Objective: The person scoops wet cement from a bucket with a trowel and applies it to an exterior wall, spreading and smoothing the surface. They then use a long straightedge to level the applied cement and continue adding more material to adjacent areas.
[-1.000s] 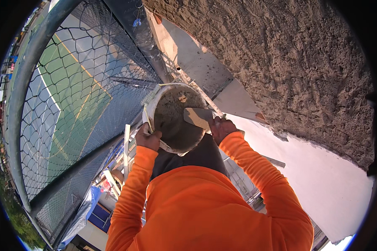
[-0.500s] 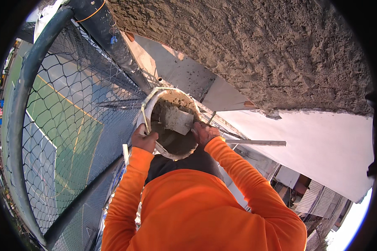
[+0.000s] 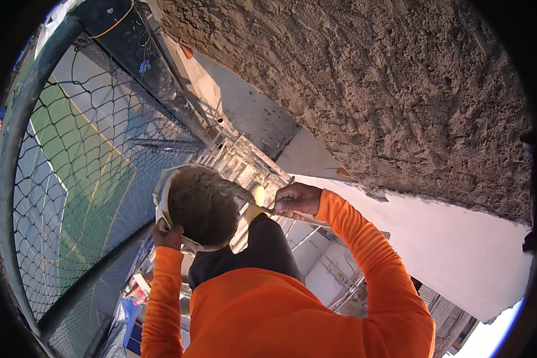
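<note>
Grey mortar (image 3: 200, 206) lies in a white bucket (image 3: 163, 201) above dark-trousered legs (image 3: 268, 244); the left hand (image 3: 169, 234) curls its fingers over the near-left rim, while the right hand (image 3: 298, 200) grips a trowel (image 3: 244, 194), its mortar-coated blade at the bucket's right edge
</note>
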Tool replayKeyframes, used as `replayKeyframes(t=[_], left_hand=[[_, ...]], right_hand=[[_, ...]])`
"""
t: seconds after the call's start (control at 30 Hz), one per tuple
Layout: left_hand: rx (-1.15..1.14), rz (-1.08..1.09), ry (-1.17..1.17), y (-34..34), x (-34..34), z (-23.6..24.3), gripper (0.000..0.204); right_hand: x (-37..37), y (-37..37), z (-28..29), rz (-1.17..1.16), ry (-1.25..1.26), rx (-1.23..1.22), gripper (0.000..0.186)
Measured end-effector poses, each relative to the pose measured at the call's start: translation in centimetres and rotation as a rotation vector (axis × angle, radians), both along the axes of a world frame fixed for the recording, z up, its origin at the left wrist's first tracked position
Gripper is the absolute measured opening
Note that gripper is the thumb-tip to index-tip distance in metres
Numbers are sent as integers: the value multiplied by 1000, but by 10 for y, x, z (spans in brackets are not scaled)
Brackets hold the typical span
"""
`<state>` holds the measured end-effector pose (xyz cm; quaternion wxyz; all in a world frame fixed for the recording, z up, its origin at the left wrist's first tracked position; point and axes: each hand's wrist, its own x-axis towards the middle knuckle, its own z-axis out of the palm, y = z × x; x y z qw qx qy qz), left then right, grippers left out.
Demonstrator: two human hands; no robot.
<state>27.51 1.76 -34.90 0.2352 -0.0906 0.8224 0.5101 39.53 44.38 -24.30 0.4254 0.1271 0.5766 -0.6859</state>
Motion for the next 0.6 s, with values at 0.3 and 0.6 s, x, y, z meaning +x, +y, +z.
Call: replayKeyframes(t=[0.3,0.6], left_hand=[[-12,55,-66,44,9,26,14],[228,-163,30,114,21,78,13]], right_hand=[[68,93,38,-797,667,1075,28],[78,-51,-39,371,579,1479,26]])
